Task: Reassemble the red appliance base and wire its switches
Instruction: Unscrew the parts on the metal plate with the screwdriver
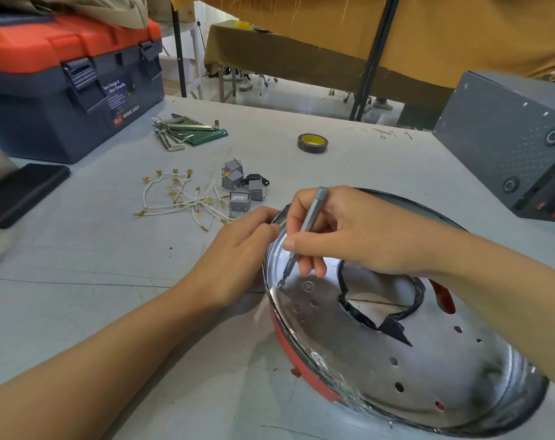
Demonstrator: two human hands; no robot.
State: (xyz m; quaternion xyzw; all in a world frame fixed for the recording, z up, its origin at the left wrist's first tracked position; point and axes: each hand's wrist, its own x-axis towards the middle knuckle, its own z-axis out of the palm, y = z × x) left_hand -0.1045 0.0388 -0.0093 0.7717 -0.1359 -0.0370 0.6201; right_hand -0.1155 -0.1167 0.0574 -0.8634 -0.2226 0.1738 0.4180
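The red appliance base (304, 373) lies on the table with a shiny perforated metal plate (381, 369) set in it, a black-edged hole at its middle. My right hand (349, 233) pinches a grey screwdriver (304, 230) whose tip sits on a small screw (281, 284) near the plate's left rim. My left hand (238, 258) grips the left rim of the base. Several grey switches (243, 185) and white wires with gold terminals (181, 198) lie on the table beyond my hands.
A blue and orange toolbox (69, 90) stands at the back left, hex keys on a green pouch (187, 130) near it. A roll of tape (312, 142) lies further back. A grey box (508, 144) is at the right, a black pad (19, 192) at the left.
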